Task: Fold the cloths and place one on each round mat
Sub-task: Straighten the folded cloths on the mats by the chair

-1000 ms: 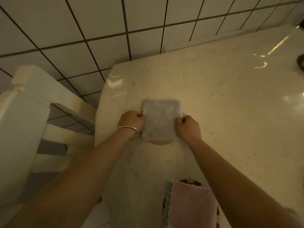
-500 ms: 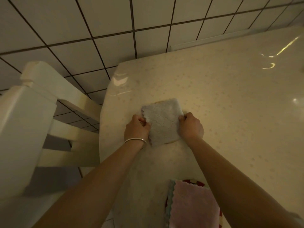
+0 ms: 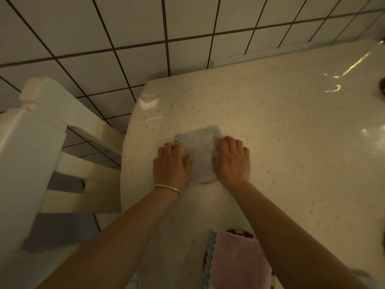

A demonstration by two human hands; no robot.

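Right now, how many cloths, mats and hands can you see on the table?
Cloths: 2, the grey cloth and the pink cloth.
Mats: 2, only slivers peeking out, the yellow mat under the grey cloth and the red mat under the pink one.
Hands: 2, the left hand and the right hand, both resting on the grey cloth.
Total: 6.

A single wide-angle head camera looks steeply down and forward from close above the bench (image 3: pixel 281 142), both forearms reaching away from the lens to the hands near the middle, a chair (image 3: pixel 31 153) at left and the tiled floor (image 3: pixel 125 38) beyond.
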